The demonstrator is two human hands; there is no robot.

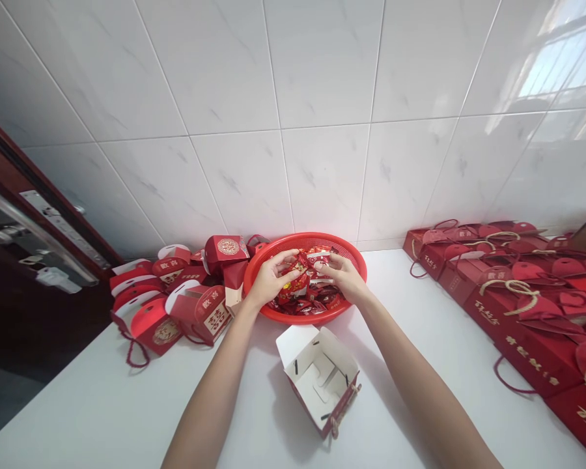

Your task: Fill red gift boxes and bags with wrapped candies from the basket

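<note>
Open white-lined box (322,381) nearest; both hands (268,277) (344,275) grip red sweet packets (306,266) over basket (354,260); lettering unreadable.

Both hands, left hand (269,277) and right hand (342,273), grip red sweets (306,266) over red basket (354,260); open box (320,378) near

arms: both stretched forward | left hand (269,277): fingers pinched | right hand (344,275): fingers pinched, hands near

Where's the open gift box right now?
In the head view the open gift box sits on the white table, centre, just in front of the red basket of wrapped sweets and between the person's forearms.
</note>
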